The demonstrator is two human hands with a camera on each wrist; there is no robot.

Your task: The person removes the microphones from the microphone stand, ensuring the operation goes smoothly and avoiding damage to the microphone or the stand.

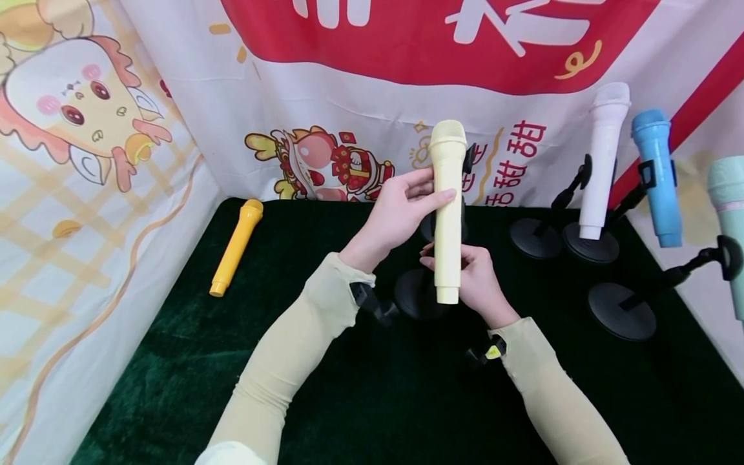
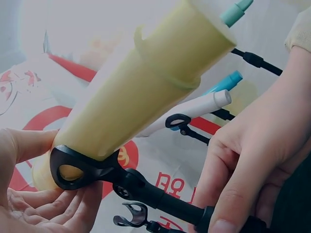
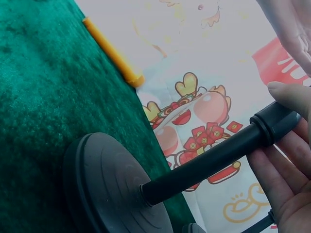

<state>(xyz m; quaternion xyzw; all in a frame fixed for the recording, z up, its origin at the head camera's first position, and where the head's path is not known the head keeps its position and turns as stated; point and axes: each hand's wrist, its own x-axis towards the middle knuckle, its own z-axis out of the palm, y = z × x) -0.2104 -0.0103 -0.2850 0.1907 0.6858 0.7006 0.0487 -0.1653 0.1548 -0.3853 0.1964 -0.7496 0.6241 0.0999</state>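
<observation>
A pale yellow microphone [image 1: 447, 223] sits tilted in the black clip [image 2: 73, 167] of a microphone stand. My left hand [image 1: 401, 206] holds the microphone near its head, thumb across the front and fingers behind it, beside the clip. Lower down, my right hand [image 1: 479, 278] grips the stand's black pole [image 3: 209, 162] at its collar, above the round base [image 3: 112, 189], which rests on the green cloth. From the head camera, the microphone hides much of the pole and some right fingers.
An orange-yellow microphone [image 1: 237, 248] lies on the green cloth [image 1: 192, 361] at left. White [image 1: 604, 161], blue [image 1: 658, 177] and mint [image 1: 729, 219] microphones stand in holders at right. Another stand with a bare clip [image 2: 133, 213] is behind the held one. A printed curtain [image 1: 360, 103] hangs at the back.
</observation>
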